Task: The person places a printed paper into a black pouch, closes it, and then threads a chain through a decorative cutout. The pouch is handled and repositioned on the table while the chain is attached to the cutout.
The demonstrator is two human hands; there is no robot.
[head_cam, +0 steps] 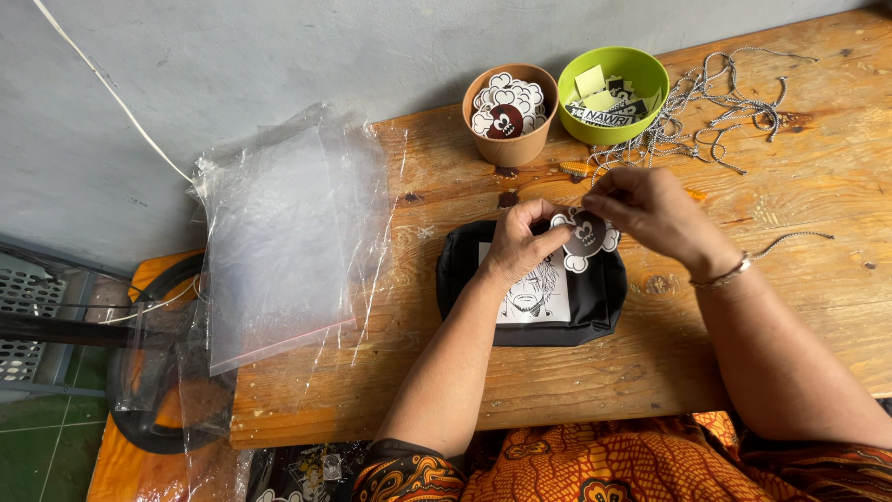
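My left hand (520, 240) pinches the left edge of a cloud-shaped white and dark keychain charm (585, 239), holding it above a black pouch (604, 297) with a white printed face patch. My right hand (650, 209) hovers at the charm's upper right, fingertips pinched together on a thin ball chain that I can barely see. The pouch lies flat on the wooden table (799, 186), under both hands.
A brown paper cup (520, 144) of similar charms and a green bowl (641, 74) of small cards stand at the back. A pile of metal ball chains (715, 112) lies at the back right. Clear plastic bags (288, 232) are stacked on the left.
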